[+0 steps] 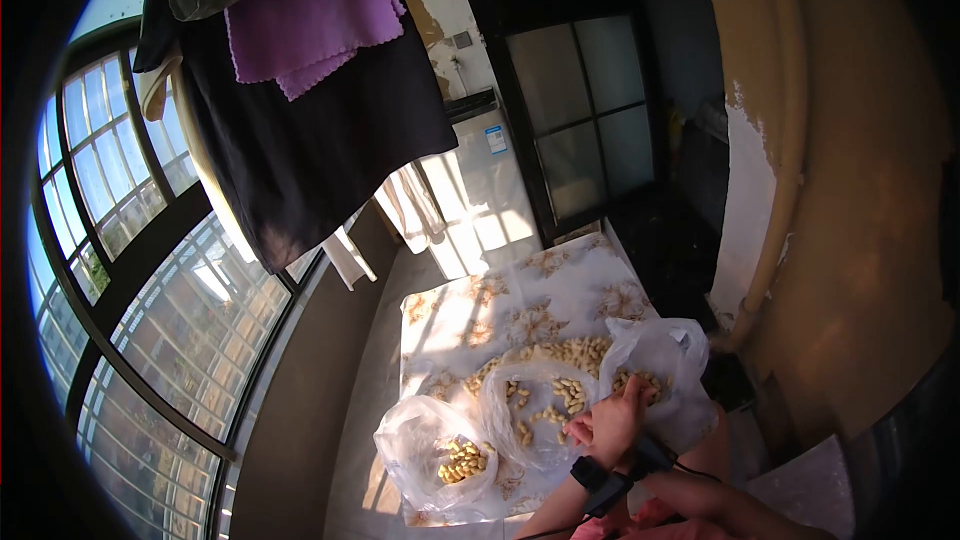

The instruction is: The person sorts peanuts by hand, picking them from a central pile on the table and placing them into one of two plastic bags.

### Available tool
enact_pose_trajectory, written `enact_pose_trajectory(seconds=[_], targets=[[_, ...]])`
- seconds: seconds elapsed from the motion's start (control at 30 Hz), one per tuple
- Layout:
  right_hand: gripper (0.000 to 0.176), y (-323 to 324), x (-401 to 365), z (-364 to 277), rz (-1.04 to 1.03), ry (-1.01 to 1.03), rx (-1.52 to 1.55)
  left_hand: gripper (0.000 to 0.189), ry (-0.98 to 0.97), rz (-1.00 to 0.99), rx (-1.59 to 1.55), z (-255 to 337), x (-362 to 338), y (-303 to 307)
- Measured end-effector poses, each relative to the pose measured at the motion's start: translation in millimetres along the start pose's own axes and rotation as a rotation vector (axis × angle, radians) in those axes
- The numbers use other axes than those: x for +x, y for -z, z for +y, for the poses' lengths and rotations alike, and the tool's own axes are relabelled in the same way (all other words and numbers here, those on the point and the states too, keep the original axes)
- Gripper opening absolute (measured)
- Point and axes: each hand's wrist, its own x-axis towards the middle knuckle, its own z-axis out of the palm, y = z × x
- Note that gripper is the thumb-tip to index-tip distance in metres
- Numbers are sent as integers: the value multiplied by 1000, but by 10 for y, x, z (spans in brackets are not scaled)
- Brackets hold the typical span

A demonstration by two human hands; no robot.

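Three clear plastic bags stand on a flowered tablecloth with peanuts in their shells in them. My right hand (622, 418) is over the edge of the right bag (672, 342), fingers bent down by the peanuts (652, 386) there. Close beside it, my left hand (582, 428) is by the middle bag (500, 395), its fingertips drawn together. Both hands look closed and partly overlap; anything between their fingers is too small to make out. Loose peanuts (568, 395) lie in the middle bag. The left bag (405, 440) holds a heap of peanuts (463, 460).
More peanuts (565, 351) are spread behind the bags on the tablecloth (455, 325). Dark clothes (340, 130) and a purple cloth (310, 25) hang above, at the left. Barred windows (190, 340) line the left side. A pale appliance (490, 190) stands beyond the table.
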Motion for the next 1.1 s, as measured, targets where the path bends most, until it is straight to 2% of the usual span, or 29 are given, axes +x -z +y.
enact_pose_trajectory(seconds=[0.23,0.37,0.43,0.73,0.8,0.9,0.93,1.0,1.1], targets=[[47,-2,-36,-45,-21,-7,15,19,-54,-5,-24,-16,-37,-13],[48,-23,-35,-59,-29,-18,28,24,-41,34,-11,-57,-62,-36],[49,-33,-52,-79,-39,-27,36,30,7,-21,-21,-74,-73,-35],[53,-89,-189,-197,-95,-66,136,34,-11,32,-64,-92,-123,-13],[53,-235,-68,-86,117,-6,-40,34,-14,33,-59,-115,-145,-36],[47,-323,-208,-95,163,-65,66,32,-22,41,-58,-114,-171,-31],[47,-153,-26,49,162,-68,65,31,-27,47,-63,-112,-180,-25],[39,337,489,462,87,162,-205,31,-25,44,-68,-136,-209,-31],[36,296,446,417,133,128,-217,27,-30,65,-97,-106,-230,4]])
